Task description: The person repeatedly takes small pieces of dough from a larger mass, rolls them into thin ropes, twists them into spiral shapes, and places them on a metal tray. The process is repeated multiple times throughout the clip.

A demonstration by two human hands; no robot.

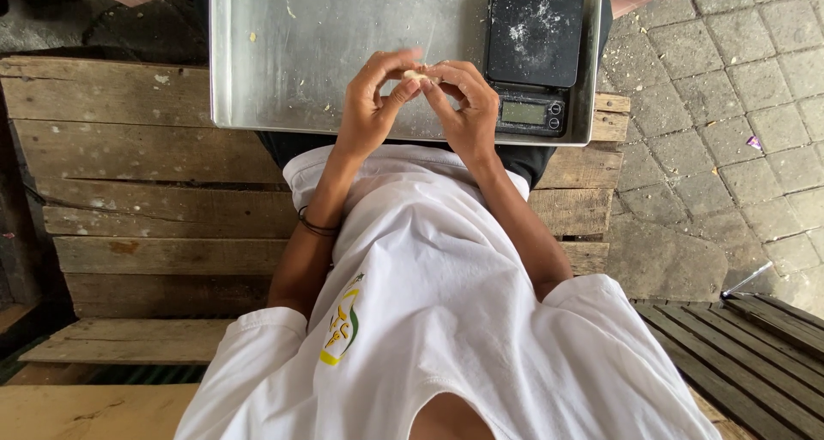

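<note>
A small pale lump of dough (416, 76) is pinched between the fingertips of both hands, just above a large metal tray (283, 54). My left hand (371, 105) curls around it from the left, thumb and forefinger on the lump. My right hand (463, 105) meets it from the right, fingers bent over it. The tray rests across my lap, and its bare surface carries a few crumbs.
A black digital kitchen scale (532, 54), dusted with flour, sits in the tray's right end. I sit on a bench of wooden planks (146, 174). Grey paving stones (730, 105) lie to the right, and dark slats (755, 354) at the lower right.
</note>
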